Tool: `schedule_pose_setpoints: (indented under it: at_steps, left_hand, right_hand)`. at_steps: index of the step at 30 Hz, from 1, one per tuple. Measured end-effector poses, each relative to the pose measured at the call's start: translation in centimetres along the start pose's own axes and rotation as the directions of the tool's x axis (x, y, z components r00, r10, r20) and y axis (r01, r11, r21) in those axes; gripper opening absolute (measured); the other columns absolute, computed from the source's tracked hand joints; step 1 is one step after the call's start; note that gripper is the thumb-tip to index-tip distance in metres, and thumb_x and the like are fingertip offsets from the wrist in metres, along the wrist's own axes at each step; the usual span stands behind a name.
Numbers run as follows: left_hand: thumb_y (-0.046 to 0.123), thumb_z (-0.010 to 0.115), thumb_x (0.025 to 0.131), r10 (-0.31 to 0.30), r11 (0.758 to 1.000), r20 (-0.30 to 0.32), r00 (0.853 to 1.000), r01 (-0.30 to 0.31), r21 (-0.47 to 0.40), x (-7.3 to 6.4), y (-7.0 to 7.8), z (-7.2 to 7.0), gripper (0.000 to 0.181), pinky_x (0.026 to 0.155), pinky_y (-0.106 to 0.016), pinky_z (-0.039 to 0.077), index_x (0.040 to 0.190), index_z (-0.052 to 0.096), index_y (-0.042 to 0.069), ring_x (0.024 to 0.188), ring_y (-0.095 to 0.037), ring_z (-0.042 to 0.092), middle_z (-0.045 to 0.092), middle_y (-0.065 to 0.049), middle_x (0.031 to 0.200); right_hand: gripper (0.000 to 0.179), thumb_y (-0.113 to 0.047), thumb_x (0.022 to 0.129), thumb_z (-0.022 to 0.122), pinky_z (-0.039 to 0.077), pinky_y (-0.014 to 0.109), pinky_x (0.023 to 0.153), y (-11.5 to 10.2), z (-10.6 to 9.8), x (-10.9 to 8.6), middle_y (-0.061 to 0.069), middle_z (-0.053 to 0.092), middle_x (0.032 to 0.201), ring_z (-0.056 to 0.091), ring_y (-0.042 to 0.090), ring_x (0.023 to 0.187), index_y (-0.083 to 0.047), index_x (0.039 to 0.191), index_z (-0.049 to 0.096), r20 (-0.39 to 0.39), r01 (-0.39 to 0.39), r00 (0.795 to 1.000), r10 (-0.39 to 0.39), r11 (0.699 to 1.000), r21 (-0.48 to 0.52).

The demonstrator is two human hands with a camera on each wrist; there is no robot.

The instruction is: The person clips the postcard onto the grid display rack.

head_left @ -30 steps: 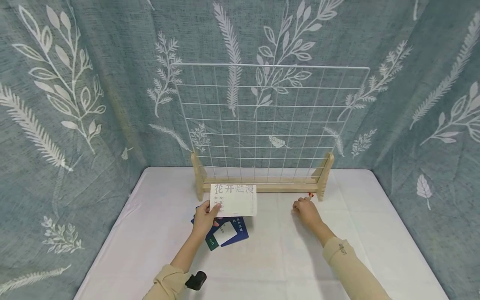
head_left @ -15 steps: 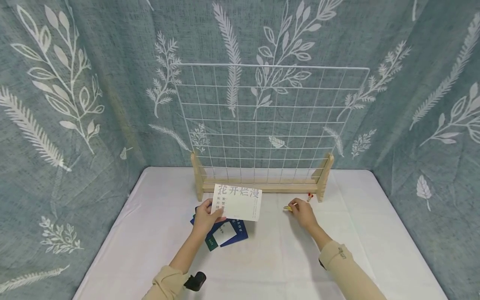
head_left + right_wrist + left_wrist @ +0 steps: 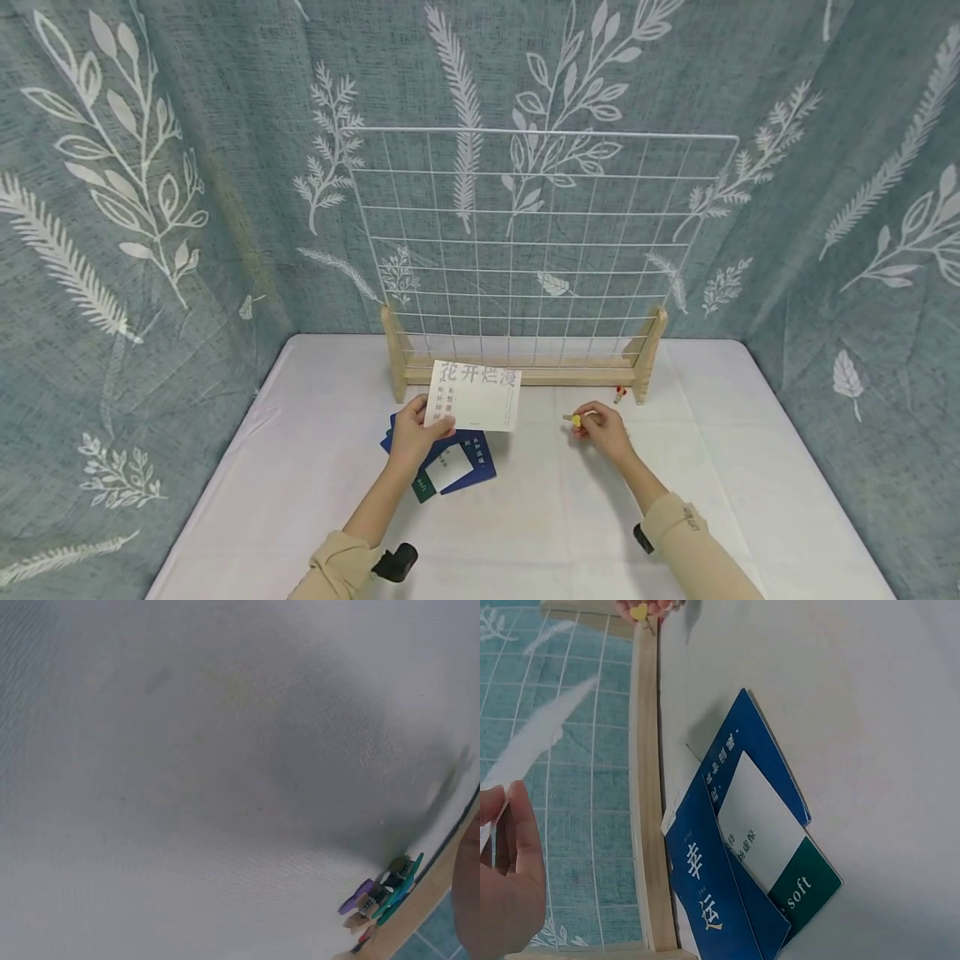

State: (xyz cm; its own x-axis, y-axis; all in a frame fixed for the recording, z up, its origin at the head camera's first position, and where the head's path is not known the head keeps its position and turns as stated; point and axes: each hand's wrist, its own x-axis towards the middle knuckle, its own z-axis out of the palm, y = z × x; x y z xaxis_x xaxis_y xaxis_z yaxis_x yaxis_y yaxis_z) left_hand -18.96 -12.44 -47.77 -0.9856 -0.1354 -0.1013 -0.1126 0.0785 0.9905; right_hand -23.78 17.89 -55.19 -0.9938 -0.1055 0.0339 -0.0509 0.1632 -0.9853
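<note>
My left hand point(image 3: 411, 433) pinches a white card point(image 3: 472, 404) with grey Chinese lettering, held tilted in front of the rack's base. In the left wrist view that hand point(image 3: 514, 877) shows at the left edge, with only a sliver of the card visible. Off to the right, my right hand point(image 3: 606, 429) pinches a small wooden clothespin point(image 3: 568, 418) with a yellow heart point(image 3: 577, 421), its tip pointing left. Under and behind the card lie several overlapping blue cards point(image 3: 480, 462) and a white-and-green card point(image 3: 810, 881).
A white wire grid point(image 3: 551, 242) stands in a wooden base point(image 3: 555, 377) at the back of the white table point(image 3: 525, 533). Near the base's right foot lies a red-topped clip point(image 3: 619, 393); the right wrist view shows several clips there, purple point(image 3: 355, 897) and green point(image 3: 394, 900) among them.
My right hand has moved left from the clips by the base's right foot, and the yellow-heart clothespin now shows in its fingers. The white card has shifted slightly right and tilted.
</note>
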Motion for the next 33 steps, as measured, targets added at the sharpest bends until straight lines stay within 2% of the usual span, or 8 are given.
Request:
schedule_pose_setpoints:
  at_steps: [6, 10, 13, 16, 21, 25, 29, 33]
  left_hand:
    - [-0.008, 0.06, 0.085, 0.027, 0.999, -0.036, 0.999, -0.028, -0.031, 0.0, 0.3, 0.0, 0.034, 0.064, -0.016, 0.056, 0.118, 0.053, -0.009, 0.074, -0.009, 0.067, 0.063, -0.029, 0.109]
    - [-0.004, 0.056, 0.09, 0.039, 0.999, -0.066, 0.997, -0.04, -0.01, 0.0, 0.5, 0.0, 0.031, 0.067, -0.015, 0.055, 0.12, 0.051, -0.009, 0.081, -0.011, 0.066, 0.061, -0.03, 0.113]
    - [-0.002, 0.055, 0.091, 0.035, 0.999, -0.104, 0.994, -0.038, -0.019, 0.2, 0.6, 0.1, 0.031, 0.07, -0.016, 0.055, 0.121, 0.05, -0.009, 0.085, -0.011, 0.065, 0.06, -0.03, 0.116]
    - [0.001, 0.056, 0.091, 0.031, 0.998, -0.15, 0.988, -0.039, -0.05, 0.5, 0.9, 0.1, 0.029, 0.068, -0.015, 0.054, 0.118, 0.051, -0.008, 0.079, -0.005, 0.062, 0.063, -0.026, 0.111]
    - [0.004, 0.061, 0.09, 0.032, 0.998, -0.201, 0.979, -0.044, -0.055, 0.9, 1.3, 0.2, 0.023, 0.063, -0.012, 0.05, 0.109, 0.056, -0.008, 0.071, -0.001, 0.058, 0.066, -0.015, 0.098]
    - [0.001, 0.06, 0.089, 0.03, 0.999, -0.197, 0.98, -0.037, -0.035, 1.2, 1.5, 0.2, 0.022, 0.063, -0.011, 0.05, 0.109, 0.058, -0.008, 0.072, -0.002, 0.059, 0.066, -0.02, 0.101]
    - [-0.005, 0.06, 0.086, 0.035, 0.999, -0.185, 0.982, -0.038, -0.011, 1.4, 1.9, 0.1, 0.024, 0.066, -0.011, 0.051, 0.11, 0.059, -0.008, 0.074, -0.003, 0.06, 0.065, -0.023, 0.104]
    - [-0.007, 0.059, 0.084, 0.051, 0.999, -0.168, 0.985, -0.053, -0.008, 1.7, 2.7, 0.0, 0.026, 0.067, -0.011, 0.05, 0.11, 0.059, -0.008, 0.074, -0.002, 0.059, 0.065, -0.023, 0.104]
  right_hand:
    - [0.02, 0.009, 0.092, 0.041, 0.056, 0.018, 0.062, 0.2, 0.1, 0.1, 0.009, 0.07, 0.075, 0.065, 0.003, 0.063, 0.024, 0.104, 0.048, 0.009, -0.071, 0.997, 0.07, 0.99, 0.118]
    - [0.022, 0.006, 0.092, 0.047, 0.058, 0.021, 0.067, 0.4, 0.1, 0.1, 0.003, 0.071, 0.075, 0.066, 0.003, 0.066, 0.024, 0.106, 0.048, 0.004, -0.106, 0.994, 0.107, 0.979, 0.174]
    - [0.022, 0.005, 0.09, 0.053, 0.057, 0.02, 0.066, 0.4, 0.2, 0.0, -0.004, 0.069, 0.07, 0.066, 0.003, 0.066, 0.022, 0.104, 0.049, -0.009, -0.117, 0.993, 0.121, 0.977, 0.177]
    - [0.02, 0.006, 0.088, 0.056, 0.055, 0.017, 0.063, 0.3, 0.3, 0.0, -0.009, 0.067, 0.065, 0.064, 0.002, 0.063, 0.02, 0.102, 0.05, -0.042, -0.113, 0.992, 0.121, 0.98, 0.161]
    - [0.019, 0.008, 0.088, 0.056, 0.054, 0.016, 0.059, -0.4, 0.7, 0.1, -0.006, 0.067, 0.064, 0.063, 0.002, 0.06, 0.021, 0.101, 0.05, -0.089, -0.081, 0.991, 0.095, 0.985, 0.15]
    - [0.024, 0.009, 0.088, 0.055, 0.055, 0.016, 0.06, -1.0, 0.9, 0.3, 0.005, 0.07, 0.069, 0.063, 0.001, 0.061, 0.024, 0.106, 0.049, -0.08, -0.049, 0.995, 0.06, 0.989, 0.14]
    - [0.024, 0.01, 0.087, 0.055, 0.054, 0.014, 0.061, -1.6, 1.1, 0.4, 0.017, 0.07, 0.076, 0.062, -0.001, 0.062, 0.024, 0.106, 0.05, -0.07, -0.011, 0.997, 0.017, 0.996, 0.085]
    - [0.022, 0.01, 0.085, 0.058, 0.053, 0.012, 0.062, -2.3, 1.0, 0.6, 0.018, 0.071, 0.076, 0.062, -0.003, 0.063, 0.023, 0.102, 0.053, -0.079, 0.023, 0.997, -0.021, 1.0, 0.022]
